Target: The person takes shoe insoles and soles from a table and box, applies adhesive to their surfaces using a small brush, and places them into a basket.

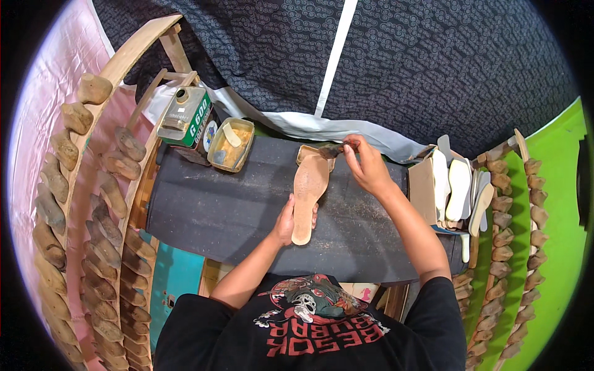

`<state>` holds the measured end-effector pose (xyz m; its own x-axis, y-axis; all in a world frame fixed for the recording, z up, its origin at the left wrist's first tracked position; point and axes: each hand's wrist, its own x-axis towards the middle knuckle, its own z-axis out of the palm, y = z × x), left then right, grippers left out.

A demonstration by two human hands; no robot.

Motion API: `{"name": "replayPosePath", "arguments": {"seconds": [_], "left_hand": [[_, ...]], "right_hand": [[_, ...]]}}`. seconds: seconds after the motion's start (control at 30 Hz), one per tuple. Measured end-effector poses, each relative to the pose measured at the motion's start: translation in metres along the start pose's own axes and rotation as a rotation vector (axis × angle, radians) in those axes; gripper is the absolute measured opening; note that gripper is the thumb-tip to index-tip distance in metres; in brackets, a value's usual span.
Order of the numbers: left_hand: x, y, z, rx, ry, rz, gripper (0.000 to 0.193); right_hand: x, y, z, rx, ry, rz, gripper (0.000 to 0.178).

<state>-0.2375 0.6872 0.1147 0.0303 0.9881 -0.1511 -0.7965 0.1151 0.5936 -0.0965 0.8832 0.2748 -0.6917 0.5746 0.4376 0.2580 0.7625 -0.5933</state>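
A tan, shoe-shaped insole stands out over the dark table, its wide toe end pointing away from me. My left hand is closed around its narrow heel part, the thumb along the left edge and fingertips showing at the right. Between the fingers of my right hand is a dark tool that looks like a small brush. Its tip is at the toe end of the insole, over a small shallow container. The insole partly hides that container, and I cannot tell whether the tip touches either one.
A green and silver metal can and a plastic tub with yellowish contents stand on the left of the table. A cardboard box of insoles is at the right. Racks of wooden shoe lasts flank both sides.
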Motion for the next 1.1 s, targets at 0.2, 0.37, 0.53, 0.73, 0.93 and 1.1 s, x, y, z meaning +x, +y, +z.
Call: {"name": "replayPosePath", "arguments": {"seconds": [0.2, 0.37, 0.53, 0.73, 0.93, 1.1], "left_hand": [[0.003, -0.001, 0.004, -0.021, -0.018, -0.037, 0.070], [0.004, -0.003, 0.009, 0.032, -0.010, -0.032, 0.069], [0.004, -0.002, 0.007, 0.050, -0.028, -0.026, 0.069], [0.005, -0.004, 0.010, 0.035, -0.046, -0.037, 0.068], [0.007, -0.006, 0.011, 0.014, -0.055, -0.027, 0.068], [0.007, 0.001, 0.005, -0.071, 0.005, -0.010, 0.069]], "right_hand": [[-0.006, 0.000, -0.001, 0.058, 0.097, 0.021, 0.020], [-0.006, -0.015, 0.004, 0.063, 0.030, -0.025, 0.017], [-0.010, -0.006, -0.011, -0.024, 0.018, 0.039, 0.020], [-0.008, -0.015, -0.008, 0.098, 0.090, 0.070, 0.017], [-0.008, -0.016, -0.009, -0.007, 0.063, 0.011, 0.015], [-0.016, -0.002, -0.017, -0.004, 0.134, 0.052, 0.018]]}}
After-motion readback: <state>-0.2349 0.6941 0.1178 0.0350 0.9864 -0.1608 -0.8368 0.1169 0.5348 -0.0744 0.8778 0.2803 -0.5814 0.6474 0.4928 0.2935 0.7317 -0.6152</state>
